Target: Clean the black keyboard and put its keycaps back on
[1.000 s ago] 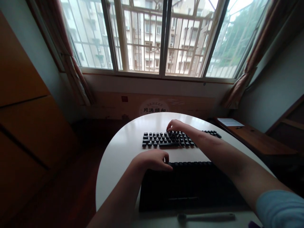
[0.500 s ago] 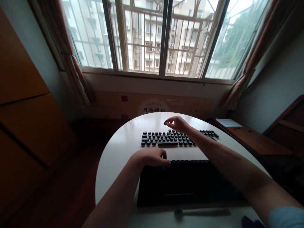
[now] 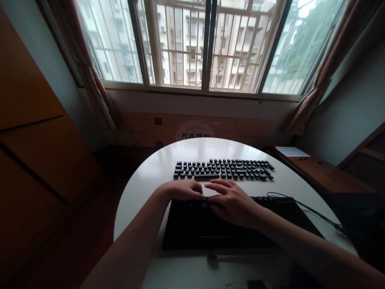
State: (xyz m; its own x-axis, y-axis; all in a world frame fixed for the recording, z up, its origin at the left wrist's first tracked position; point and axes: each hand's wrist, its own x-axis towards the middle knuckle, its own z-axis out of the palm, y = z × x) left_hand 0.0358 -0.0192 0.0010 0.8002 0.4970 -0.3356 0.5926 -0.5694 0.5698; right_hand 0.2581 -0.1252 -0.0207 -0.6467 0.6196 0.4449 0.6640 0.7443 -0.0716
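Observation:
A black keyboard (image 3: 207,230) lies on the white round table (image 3: 150,180), with some keycaps along its back row. My left hand (image 3: 185,189) grips its back edge at the left, fingers curled behind and thumb on the top row. My right hand (image 3: 234,200) rests over the back row beside the left thumb, its fingers spread and pointing left. No keycap shows in it, though the undersides of its fingers are hidden. Farther back, rows of loose black keycaps (image 3: 224,168) are laid out in keyboard order, with a gap at the far left row.
A black cable (image 3: 315,212) runs from the keyboard's back right. A blurred slim tool (image 3: 212,257) lies in front of the keyboard, with a dark object (image 3: 255,284) nearer. A wooden desk with a paper (image 3: 291,152) stands right, below the window.
My right hand has picked a dark keycap from the far row and come back towards me, over the keyboard, fingers now spread. My left hand has stayed at the keyboard's back edge.

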